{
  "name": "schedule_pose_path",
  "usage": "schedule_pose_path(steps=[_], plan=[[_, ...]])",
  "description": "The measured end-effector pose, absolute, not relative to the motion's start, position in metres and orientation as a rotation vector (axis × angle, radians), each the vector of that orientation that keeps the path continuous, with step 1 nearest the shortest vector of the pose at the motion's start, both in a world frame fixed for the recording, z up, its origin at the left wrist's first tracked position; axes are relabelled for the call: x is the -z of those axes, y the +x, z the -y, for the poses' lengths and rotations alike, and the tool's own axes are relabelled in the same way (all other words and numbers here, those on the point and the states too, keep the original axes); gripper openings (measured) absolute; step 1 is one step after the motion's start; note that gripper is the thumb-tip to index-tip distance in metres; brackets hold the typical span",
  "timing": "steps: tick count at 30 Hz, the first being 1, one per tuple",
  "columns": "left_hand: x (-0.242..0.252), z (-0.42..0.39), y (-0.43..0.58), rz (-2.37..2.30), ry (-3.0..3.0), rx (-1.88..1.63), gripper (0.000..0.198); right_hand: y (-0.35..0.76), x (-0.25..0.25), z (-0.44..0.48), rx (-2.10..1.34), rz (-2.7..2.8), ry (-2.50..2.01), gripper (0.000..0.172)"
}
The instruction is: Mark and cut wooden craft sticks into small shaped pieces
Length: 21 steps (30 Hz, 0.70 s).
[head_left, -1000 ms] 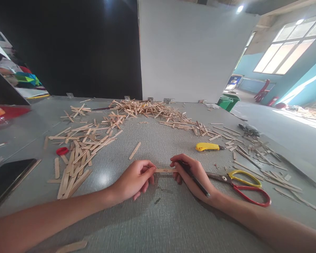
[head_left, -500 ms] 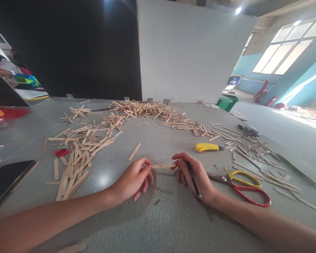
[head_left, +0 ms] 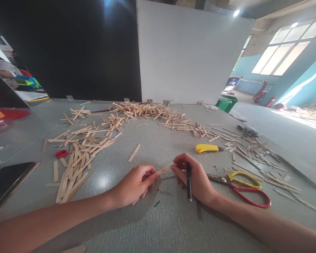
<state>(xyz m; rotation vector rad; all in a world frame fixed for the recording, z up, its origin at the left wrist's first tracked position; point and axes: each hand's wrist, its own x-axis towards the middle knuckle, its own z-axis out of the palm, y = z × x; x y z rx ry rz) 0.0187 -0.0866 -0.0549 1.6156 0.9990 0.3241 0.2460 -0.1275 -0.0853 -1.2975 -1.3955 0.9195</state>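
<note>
Between my two hands a thin wooden craft stick (head_left: pixel 164 170) with a small dark rectangle drawn on it slants up to the right. My left hand (head_left: pixel 140 183) pinches its lower end between thumb and fingers. At the upper end, the fingertips of my right hand (head_left: pixel 196 177) grip the stick. A black pen (head_left: pixel 189 182) is also tucked in the right hand, pointing down toward me. Just beyond lies a single loose craft stick (head_left: pixel 134 153). Scissors (head_left: pixel 229 180) with one yellow and one red handle rest right of my right hand, their blades partly hidden behind it.
A yellow utility knife (head_left: pixel 207 148) lies beyond the scissors. Heaps of craft sticks (head_left: pixel 79 158) curve along the left and back, with cut slivers (head_left: pixel 265 172) on the right. A phone (head_left: pixel 12 182) sits at far left, near a red ring (head_left: pixel 61 153). Upright panels (head_left: pixel 189 52) close the back.
The craft stick has gone from level to tilted, its left end lower and its right end slightly raised. The pen in my right hand has swung more upright.
</note>
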Motion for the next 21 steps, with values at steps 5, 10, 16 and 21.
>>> schedule_pose_path(steps=[5,10,16,21], plan=[[0.055,0.0927,0.0201,-1.038,1.661,-0.388,0.037,0.2457,0.0838,0.1296,-0.957,1.377,-1.356,0.038],[0.0559,0.0944,0.0199,-1.043,1.679,-0.408,0.035,0.2451,0.0858,0.1288,-1.095,1.385,-1.319,0.029],[0.0583,0.0926,0.018,-1.032,1.703,-0.403,0.035,0.2446,0.0852,0.1272,-1.022,1.406,-1.373,0.023],[0.058,0.0919,0.0183,-1.035,1.708,-0.412,0.034,0.2449,0.0837,0.1292,-1.019,1.512,-1.386,0.01]])
